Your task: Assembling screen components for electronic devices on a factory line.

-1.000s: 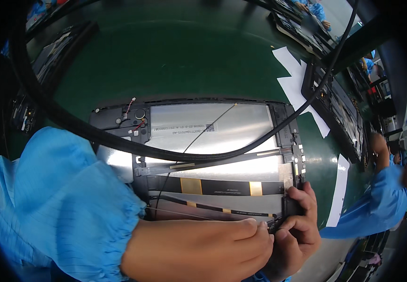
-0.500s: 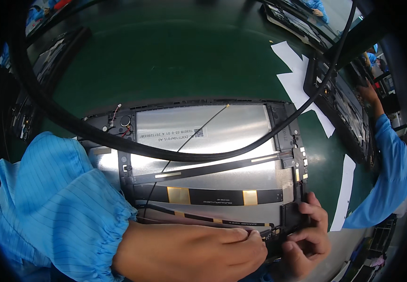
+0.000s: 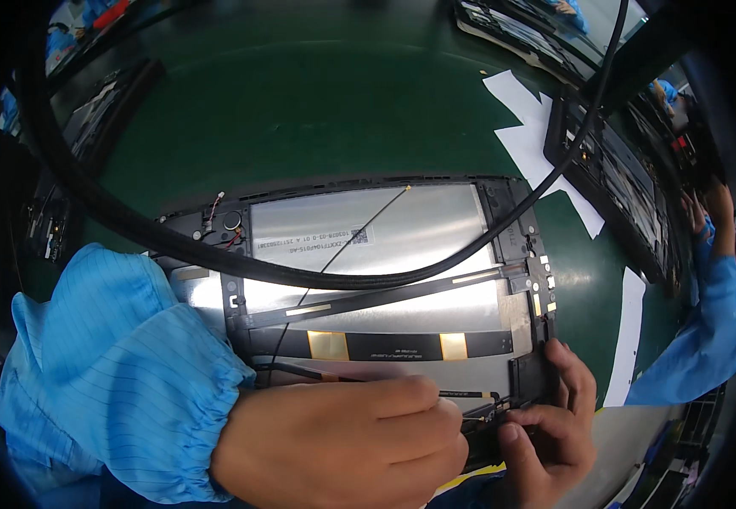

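Note:
An opened tablet (image 3: 402,254) lies before me, with a silver metal back plate in a black frame. Black flat ribbon cables (image 3: 385,346) with gold patches cross it, along with a thin black wire (image 3: 359,233) that has a gold tip. My left hand (image 3: 342,437) is over the lower edge, its fingers curled together near the lower right corner. Whatever they pinch is hidden under the hand. Around that corner, my right hand (image 3: 555,424) grips the tablet, thumb and index finger close to the small connector (image 3: 495,411) at the end of the lowest ribbon cable.
A thick black cable (image 3: 317,276) loops across the view above the tablet. White paper sheets (image 3: 529,153) lie right on the green table (image 3: 300,110), beside another opened tablet (image 3: 614,178). More devices stand at left (image 3: 88,136) and far right. A co-worker's blue sleeve (image 3: 691,339) reaches in at right.
My left hand has rolled over and shifted slightly left, now covering more of the lowest ribbon cable. My right thumb and index finger have moved closer together. The co-worker's hand has moved.

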`<state>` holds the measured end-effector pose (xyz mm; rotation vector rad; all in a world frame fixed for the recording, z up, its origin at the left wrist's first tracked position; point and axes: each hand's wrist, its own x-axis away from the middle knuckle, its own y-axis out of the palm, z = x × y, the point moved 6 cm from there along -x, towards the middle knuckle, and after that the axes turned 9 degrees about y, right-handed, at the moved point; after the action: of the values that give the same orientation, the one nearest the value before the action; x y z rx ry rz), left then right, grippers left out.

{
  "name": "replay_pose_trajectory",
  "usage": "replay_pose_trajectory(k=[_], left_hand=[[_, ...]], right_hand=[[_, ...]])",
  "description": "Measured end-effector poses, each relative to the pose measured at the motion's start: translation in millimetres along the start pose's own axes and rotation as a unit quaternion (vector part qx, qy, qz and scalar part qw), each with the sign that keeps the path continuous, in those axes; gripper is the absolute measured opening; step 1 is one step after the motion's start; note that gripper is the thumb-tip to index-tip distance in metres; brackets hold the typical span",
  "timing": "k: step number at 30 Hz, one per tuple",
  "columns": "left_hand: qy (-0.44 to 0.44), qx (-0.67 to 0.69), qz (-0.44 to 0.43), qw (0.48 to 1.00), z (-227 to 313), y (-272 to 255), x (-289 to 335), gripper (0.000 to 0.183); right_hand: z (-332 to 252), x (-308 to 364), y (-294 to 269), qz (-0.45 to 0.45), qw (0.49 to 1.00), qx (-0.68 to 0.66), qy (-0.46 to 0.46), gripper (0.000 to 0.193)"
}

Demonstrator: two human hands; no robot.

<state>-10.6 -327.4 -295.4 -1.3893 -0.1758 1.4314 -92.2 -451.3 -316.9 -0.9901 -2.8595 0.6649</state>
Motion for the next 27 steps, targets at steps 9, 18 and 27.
replay_pose_trajectory(k=[9,18,27], left_hand=[[0.015,-0.122,-0.007,0.992,4.7,2.2,10.2,0.016],[0.059,-0.126,0.112,0.984,5.6,12.8,17.1,0.034],[0.037,-0.147,0.074,0.986,7.6,12.9,18.6,0.032]], right_hand=[[0.8,-2.3,8.2,0.0,0.999,0.014,0.039,0.016],[3.3,2.0,8.7,-0.015,1.0,0.011,-0.008,0.019],[-3.5,11.0,1.4,0.091,0.994,-0.056,-0.008,0.01]])
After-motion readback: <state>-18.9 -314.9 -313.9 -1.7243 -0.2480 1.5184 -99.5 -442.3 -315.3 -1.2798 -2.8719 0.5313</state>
